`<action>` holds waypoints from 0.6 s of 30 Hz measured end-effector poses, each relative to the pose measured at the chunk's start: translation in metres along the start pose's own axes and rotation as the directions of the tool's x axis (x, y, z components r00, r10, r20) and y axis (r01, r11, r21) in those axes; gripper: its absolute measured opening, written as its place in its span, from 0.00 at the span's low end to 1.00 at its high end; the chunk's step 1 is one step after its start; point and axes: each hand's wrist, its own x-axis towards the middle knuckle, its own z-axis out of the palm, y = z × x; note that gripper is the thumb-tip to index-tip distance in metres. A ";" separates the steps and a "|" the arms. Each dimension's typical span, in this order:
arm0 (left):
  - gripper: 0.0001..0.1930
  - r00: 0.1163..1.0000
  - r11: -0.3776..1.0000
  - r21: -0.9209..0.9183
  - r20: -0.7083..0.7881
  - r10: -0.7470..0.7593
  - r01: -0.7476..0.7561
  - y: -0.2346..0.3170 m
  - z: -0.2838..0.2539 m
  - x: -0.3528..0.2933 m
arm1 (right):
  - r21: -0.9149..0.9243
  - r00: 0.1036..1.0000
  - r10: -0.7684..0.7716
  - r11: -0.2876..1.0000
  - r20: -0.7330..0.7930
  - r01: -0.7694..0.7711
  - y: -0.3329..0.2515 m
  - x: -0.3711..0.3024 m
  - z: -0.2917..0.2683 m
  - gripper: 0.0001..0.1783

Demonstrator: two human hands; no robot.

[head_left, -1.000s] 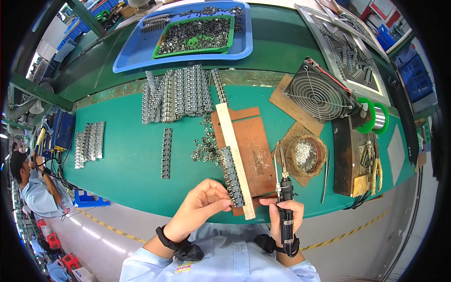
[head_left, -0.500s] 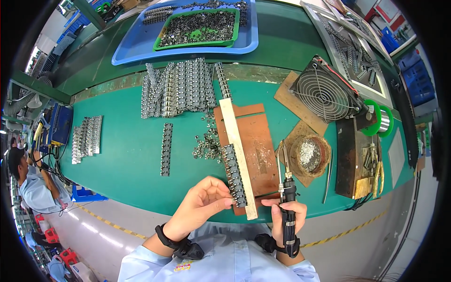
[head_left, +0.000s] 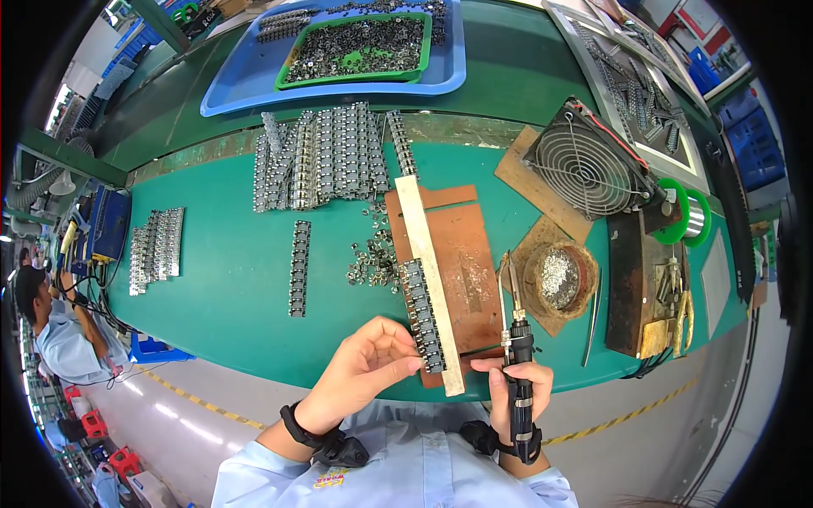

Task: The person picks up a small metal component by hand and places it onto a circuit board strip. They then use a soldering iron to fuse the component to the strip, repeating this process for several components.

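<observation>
Nearest, the left hand pinches the lower left edge of a narrow dark circuit-board strip between thumb and fingers, while the right hand curls around a black soldering iron, its tip pointing away from the body. The strip lies along the left side of a pale wooden bar, which crosses a reddish-brown board on the green surface. Small loose metal pieces lie left of the board. Farther off, many similar strips lie massed together; beyond them, a blue plastic tray holds a smaller green tray.
</observation>
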 end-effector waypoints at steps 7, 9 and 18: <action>0.05 0.992 0.991 0.104 0.077 -0.095 0.087 0.006 -0.003 -0.001 | 0.022 0.993 0.114 0.993 -0.009 -0.114 -0.004 -0.005 0.000 0.15; 0.06 0.991 0.988 0.123 0.080 -0.104 0.094 0.004 -0.004 -0.001 | 0.033 0.992 0.127 0.991 -0.019 -0.127 -0.007 -0.004 0.001 0.16; 0.08 0.989 0.988 0.132 0.113 -0.097 0.082 0.004 -0.009 -0.001 | -0.098 0.990 0.134 0.986 -0.043 -0.138 -0.034 -0.013 -0.037 0.32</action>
